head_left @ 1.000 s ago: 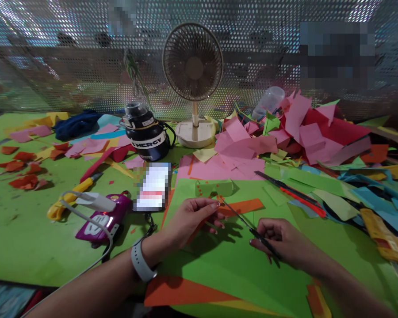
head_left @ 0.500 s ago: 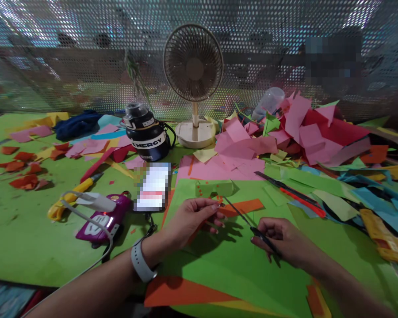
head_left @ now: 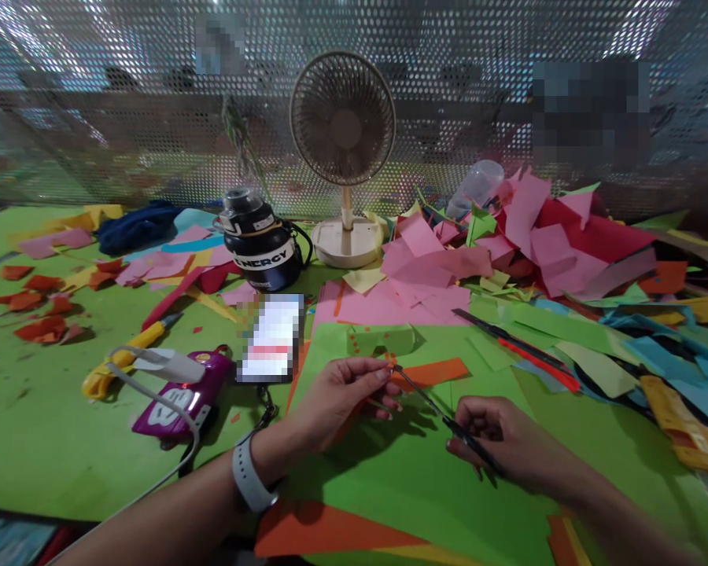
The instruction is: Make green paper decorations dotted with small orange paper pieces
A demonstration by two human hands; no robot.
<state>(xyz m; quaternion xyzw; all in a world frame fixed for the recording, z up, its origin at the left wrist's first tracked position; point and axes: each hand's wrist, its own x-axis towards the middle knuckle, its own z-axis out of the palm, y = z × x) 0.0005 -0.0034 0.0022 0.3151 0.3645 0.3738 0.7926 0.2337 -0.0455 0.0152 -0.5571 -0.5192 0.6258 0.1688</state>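
Note:
My left hand (head_left: pixel 345 393), with a pale watch strap (head_left: pixel 251 475) at the wrist, pinches a tiny orange paper piece (head_left: pixel 394 367) between thumb and fingertips. In my right hand (head_left: pixel 495 428) is a slim pointed tool (head_left: pixel 429 402) with a thin metal front and black handle; its exact kind I cannot make out. The tool's tip meets the pinched piece, or nearly so. Both hands are over a large green paper sheet (head_left: pixel 401 487). Just beyond the fingers lie an orange strip (head_left: pixel 440 371) and a folded green paper (head_left: pixel 398 339) with small orange bits about it.
A fan (head_left: pixel 346 130) and a dark bottle (head_left: pixel 265 255) stand at the back. To the left lie a phone (head_left: pixel 271 338), a purple corded device (head_left: pixel 182 401) and a yellow-handled tool (head_left: pixel 133 350). A black-and-red cutter (head_left: pixel 525 350) and heaped paper scraps (head_left: pixel 442 255) fill the right.
The tool's tip has come to my left fingertips, where a small gap showed before. My left hand stays nearly in place. The whole view has shifted slightly.

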